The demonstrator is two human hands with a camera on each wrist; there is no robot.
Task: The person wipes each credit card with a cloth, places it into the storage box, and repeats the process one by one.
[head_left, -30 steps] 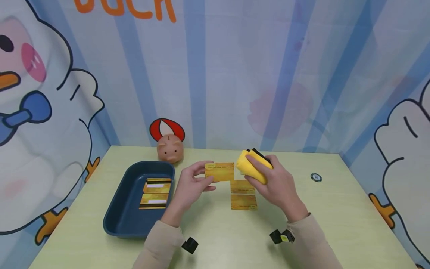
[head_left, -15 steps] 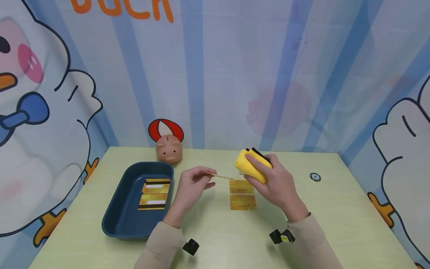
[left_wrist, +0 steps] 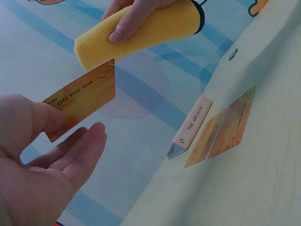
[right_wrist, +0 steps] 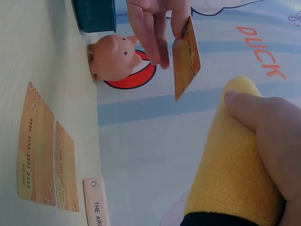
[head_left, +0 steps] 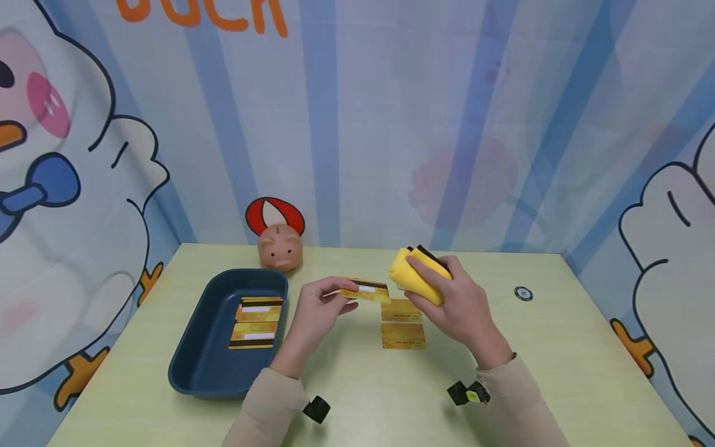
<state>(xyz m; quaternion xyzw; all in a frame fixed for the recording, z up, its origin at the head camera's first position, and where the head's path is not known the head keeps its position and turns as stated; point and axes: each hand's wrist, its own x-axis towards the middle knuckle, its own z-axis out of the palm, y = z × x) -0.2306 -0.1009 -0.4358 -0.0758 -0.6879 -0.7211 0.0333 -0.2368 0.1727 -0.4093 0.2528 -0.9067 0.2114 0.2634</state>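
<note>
My left hand (head_left: pixel 318 310) pinches a gold bank card (head_left: pixel 370 290) by its left end, above the table. The card's dark stripe and white strip face the head camera; its numbered side shows in the left wrist view. My right hand (head_left: pixel 466 301) grips a folded yellow cloth (head_left: pixel 414 276) with black edging, just right of the card and apart from it. Below, two more gold cards (head_left: pixel 403 336) lie number side up on the table, one behind the other. Behind them stands a small block (left_wrist: pixel 192 125) reading "THE ARCHIVE", mostly hidden by the cloth in the head view.
A dark blue tray (head_left: pixel 195 366) at the left holds two gold cards (head_left: pixel 254 329), stripe side up. Behind it sits a pink piggy bank (head_left: pixel 280 248). A small round chip (head_left: pixel 523 293) lies at the right. A printed curtain (head_left: pixel 368 124) hangs behind the table.
The card in my left hand has turned from its front, through edge-on, to its striped back facing the head camera. My right hand and the cloth stay almost in place.
</note>
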